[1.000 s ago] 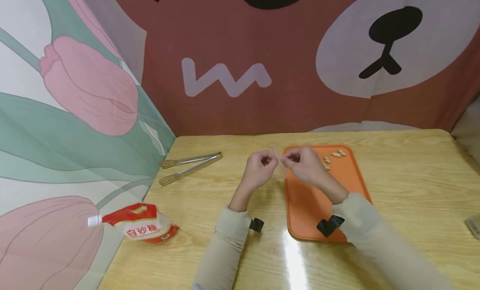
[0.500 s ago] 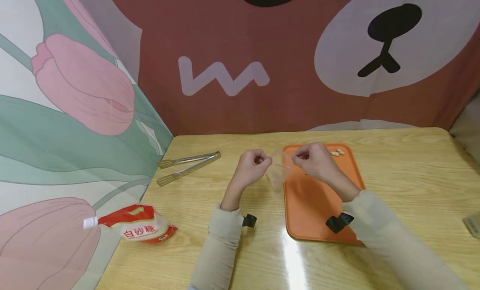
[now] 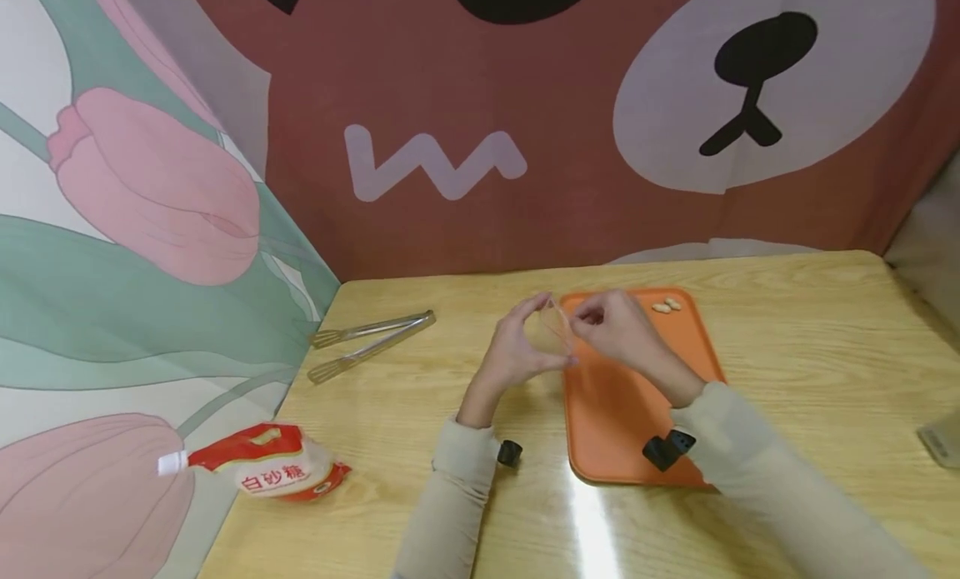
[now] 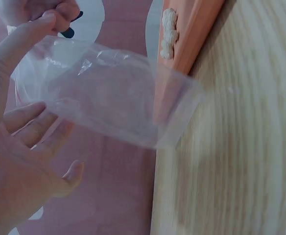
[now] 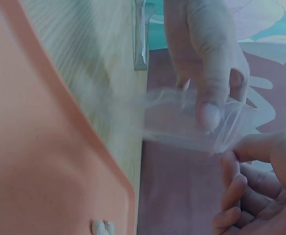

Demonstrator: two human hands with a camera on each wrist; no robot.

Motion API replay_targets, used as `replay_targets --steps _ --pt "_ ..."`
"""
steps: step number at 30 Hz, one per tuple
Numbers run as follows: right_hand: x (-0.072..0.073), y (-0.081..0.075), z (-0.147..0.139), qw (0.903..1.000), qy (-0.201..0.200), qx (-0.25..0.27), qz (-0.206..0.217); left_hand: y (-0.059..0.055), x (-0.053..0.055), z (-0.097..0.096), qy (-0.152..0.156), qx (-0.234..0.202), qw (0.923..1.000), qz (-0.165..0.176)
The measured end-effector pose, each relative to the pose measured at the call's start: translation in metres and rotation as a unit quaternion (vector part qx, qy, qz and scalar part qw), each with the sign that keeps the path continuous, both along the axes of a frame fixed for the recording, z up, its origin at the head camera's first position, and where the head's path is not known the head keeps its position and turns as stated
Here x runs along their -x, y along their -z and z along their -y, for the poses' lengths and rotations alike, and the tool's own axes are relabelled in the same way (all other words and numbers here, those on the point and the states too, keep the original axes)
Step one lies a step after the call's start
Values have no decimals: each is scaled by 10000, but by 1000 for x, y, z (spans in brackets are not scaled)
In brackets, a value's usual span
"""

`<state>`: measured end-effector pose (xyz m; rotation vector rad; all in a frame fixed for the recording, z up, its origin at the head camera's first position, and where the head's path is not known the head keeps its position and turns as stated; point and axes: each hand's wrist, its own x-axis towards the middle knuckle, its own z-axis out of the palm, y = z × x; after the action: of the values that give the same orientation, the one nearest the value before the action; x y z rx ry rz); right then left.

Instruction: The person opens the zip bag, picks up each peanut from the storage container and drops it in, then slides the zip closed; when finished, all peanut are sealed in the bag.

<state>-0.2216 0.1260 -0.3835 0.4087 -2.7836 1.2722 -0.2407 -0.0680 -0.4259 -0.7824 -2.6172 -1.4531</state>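
A clear plastic bag [image 4: 108, 93] hangs between my two hands, its mouth near the fingers and its body reaching down beside the orange tray. My left hand [image 3: 513, 346] has thumb and fingers spread wide at the bag's mouth, the thumb and fingertips touching its edge. On the other side, my right hand [image 3: 618, 325] pinches the rim of the bag between thumb and forefinger, its other fingers curled, as the right wrist view shows. Nothing can be made out inside the bag. Peanuts [image 3: 667, 306] lie at the far end of the orange tray [image 3: 637, 421], below and beyond my right hand.
Metal tongs [image 3: 375, 341] lie spread at the back left of the wooden table [image 3: 420, 412]. A red and white bag of sugar [image 3: 262, 462] with a white cap lies nearer, at the left edge. A small box-like object [image 3: 941, 437] sits at the far right.
My left hand has gone from pinching the bag's edge to spreading its thumb and fingers at the mouth. The right hand moved outward, then back toward the left, still pinching the rim.
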Motion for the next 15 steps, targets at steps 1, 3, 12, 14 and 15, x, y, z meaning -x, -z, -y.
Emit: replay_targets --steps 1,3,12,14,15 --pt "0 1 0 10000 56 -42 36 1 0 2 -44 -125 9999 -38" --pt "-1 1 0 9998 142 -99 78 1 0 5 -81 -302 9995 -87" --pt "1 5 3 9992 219 -308 106 4 3 11 -70 -187 9997 -128" --pt "1 4 3 9992 171 -316 178 4 4 12 -39 -235 9997 -99" --pt "1 3 3 9991 134 -318 236 5 4 13 -27 -272 9996 -82"
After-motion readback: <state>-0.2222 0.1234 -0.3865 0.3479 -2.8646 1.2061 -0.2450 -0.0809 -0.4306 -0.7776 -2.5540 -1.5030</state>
